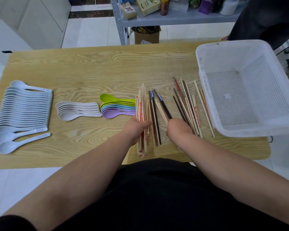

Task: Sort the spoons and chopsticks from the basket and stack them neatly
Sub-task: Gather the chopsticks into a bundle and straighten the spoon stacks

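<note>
Because these sticks are light, stiff and smooth, they roll and fan out the moment my grip goes slack, so I judge the middle of their length is the place to take them, with the ends left free to tap level on the bench point(90, 64). My left hand point(137, 129) is wrapped round a bundle of pale chopsticks point(141, 104) with red print, near the front edge at about the middle of the bench. My right hand point(178, 129), just beside it, has its fingers curled. It seems to pinch a few dark chopsticks point(163, 105) with blue bands, though I see only its back.

Between my right hand and the basket point(232, 43), the loose chopsticks point(190, 104) lie crossed over one another, so lifting one is likely to drag its neighbours. The basket sits at the right edge and looks emptied.

The spoons are already nested in rows: pale blue spoons point(23, 107) by the left edge, white spoons point(77, 109) next, coloured spoons point(117, 107) touching my bundle's side. They look like slick, hard plastic.
</note>
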Motion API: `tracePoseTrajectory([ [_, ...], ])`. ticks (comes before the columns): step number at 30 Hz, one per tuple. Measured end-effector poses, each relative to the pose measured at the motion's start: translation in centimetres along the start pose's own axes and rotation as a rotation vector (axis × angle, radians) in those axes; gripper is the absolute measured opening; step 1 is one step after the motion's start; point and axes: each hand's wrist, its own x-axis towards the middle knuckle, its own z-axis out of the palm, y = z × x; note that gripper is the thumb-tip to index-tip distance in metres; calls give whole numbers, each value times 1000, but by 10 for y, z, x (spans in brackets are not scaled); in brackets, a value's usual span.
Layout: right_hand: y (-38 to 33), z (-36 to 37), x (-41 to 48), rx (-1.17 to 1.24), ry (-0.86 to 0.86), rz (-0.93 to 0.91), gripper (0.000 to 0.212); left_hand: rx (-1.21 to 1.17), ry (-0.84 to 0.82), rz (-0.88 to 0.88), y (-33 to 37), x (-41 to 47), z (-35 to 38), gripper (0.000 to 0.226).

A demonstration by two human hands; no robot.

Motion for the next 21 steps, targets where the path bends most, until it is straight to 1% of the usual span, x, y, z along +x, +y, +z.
tracePoseTrajectory([
  [2, 4, 1, -1, 104, 9, 49, 18, -6, -14, -4, 0, -1, 1, 38],
  [3, 5, 0, -2, 156, 16, 30, 16, -11, -19, -8, 1, -2, 1, 38],
  [7, -3, -13, -17, 390, 14, -149, 17, -27, -41, 15, 3, -4, 1, 32],
  [10, -23, -15, -25, 383, -17, -243, 24, -68, -52, 41, 7, -8, 3, 24],
  [11, -28, -14, -26, 389, -11, -261, 23, -82, -54, 50, 8, -10, 3, 19],
  [12, -33, -13, -26, 413, -3, -274, 18, -93, -56, 57, 10, -11, 2, 18],
  [14, -40, -11, -27, 499, -6, -305, 8, -103, -50, 57, 11, -11, -3, 28],
  [15, -42, -11, -28, 559, -27, -314, 6, -106, -50, 47, 12, -11, -6, 33],
  [16, -43, -11, -28, 638, -66, -317, 4, -110, -41, 34, 12, -11, -9, 33],
  [18, -39, -9, -26, 774, -126, -297, 12, -83, 38, 25, 12, -9, -15, 20],
  [19, -34, -7, -23, 781, -111, -271, 17, -52, 84, 23, 13, -9, -17, 15],
  [20, -28, -5, -18, 711, -55, -240, 22, -22, 122, 19, 12, -7, -20, 14],
  [21, -22, -1, -13, 592, 8, -212, 25, 8, 144, 13, 11, -6, -23, 15],
])
